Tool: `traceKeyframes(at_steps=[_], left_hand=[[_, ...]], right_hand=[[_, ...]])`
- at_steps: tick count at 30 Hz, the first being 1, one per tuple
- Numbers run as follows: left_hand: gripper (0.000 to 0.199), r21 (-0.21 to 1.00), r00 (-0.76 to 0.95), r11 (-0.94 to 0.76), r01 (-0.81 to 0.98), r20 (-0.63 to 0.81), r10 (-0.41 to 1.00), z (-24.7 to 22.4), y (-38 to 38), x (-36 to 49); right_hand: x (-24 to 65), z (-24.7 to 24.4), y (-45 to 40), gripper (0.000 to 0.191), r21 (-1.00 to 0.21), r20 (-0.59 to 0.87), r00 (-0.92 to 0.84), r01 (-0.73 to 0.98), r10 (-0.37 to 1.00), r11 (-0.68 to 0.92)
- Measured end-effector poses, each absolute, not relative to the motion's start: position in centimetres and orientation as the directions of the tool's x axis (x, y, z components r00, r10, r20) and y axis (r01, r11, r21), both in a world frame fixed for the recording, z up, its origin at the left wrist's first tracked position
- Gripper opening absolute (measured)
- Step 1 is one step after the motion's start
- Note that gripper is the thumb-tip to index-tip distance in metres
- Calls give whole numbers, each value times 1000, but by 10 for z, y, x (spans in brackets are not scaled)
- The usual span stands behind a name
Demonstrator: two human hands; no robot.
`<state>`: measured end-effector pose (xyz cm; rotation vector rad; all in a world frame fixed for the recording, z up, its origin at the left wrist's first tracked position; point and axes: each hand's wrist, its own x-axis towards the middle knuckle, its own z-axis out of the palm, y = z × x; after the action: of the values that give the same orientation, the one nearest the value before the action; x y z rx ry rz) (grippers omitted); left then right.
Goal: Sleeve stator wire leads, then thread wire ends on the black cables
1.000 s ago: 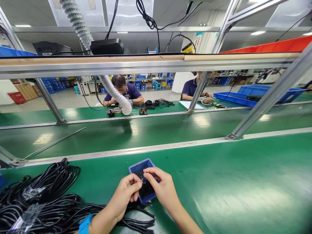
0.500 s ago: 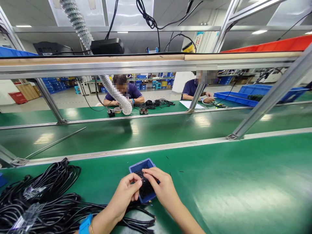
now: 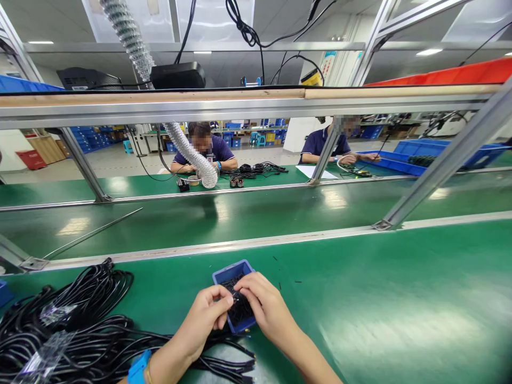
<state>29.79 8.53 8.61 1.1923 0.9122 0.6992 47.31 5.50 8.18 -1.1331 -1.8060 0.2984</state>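
A small blue bin [image 3: 221, 276] stands on the green bench and holds many short, thin black pieces [image 3: 241, 311] that look like cut tubing. Over its left side, my left hand [image 3: 210, 312] is closed in a pinch, with a tiny pale tip showing at the fingertips. My right hand [image 3: 264, 301] reaches over the bin from the right, thumb and fingers pinched together close to the left fingertips. What it grips is too small to make out. Bundled black cables [image 3: 92, 346] lie to the left, their ends running beneath my left wrist.
A few loose black bits [image 3: 298, 281] lie right of the bin. A metal rail [image 3: 240, 243] edges the bench, with slanted posts [image 3: 432, 165] and a thin rod [image 3: 94, 233] beyond. Two people [image 3: 206, 146] sit across at another bench, near a flexible duct [image 3: 192, 152] and blue trays [image 3: 400, 162].
My hands stay over the bin, the right fingertips shifting slightly. Across the way, the person on the right has stretched a hand toward the blue tray.
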Motion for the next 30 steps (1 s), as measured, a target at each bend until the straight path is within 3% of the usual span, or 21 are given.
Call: traceKeyframes(at_steps=[10,17,20,25,30], left_hand=[[40,970,488,238,42,-228,843,88,85,297],[27,965,501,260,21,-235,833,78,88,297],[18,949,477,309,-68,-241,845,78,87,297],[32,951,490,281,-129,-186,852,77,85,291],[41,965,507,216,-147,-114,854,76,86,289]], right_hand=[[470,80,54,25,-575,600,-159,596,784,561],[475,90,48,32,-590,468,-311,587,827,555],[475,94,46,35,-663,401,-336,536,852,523],[468,84,52,12,-876,336,-176,301,925,376],[463,72,56,11,-959,256,-139,89,957,269]])
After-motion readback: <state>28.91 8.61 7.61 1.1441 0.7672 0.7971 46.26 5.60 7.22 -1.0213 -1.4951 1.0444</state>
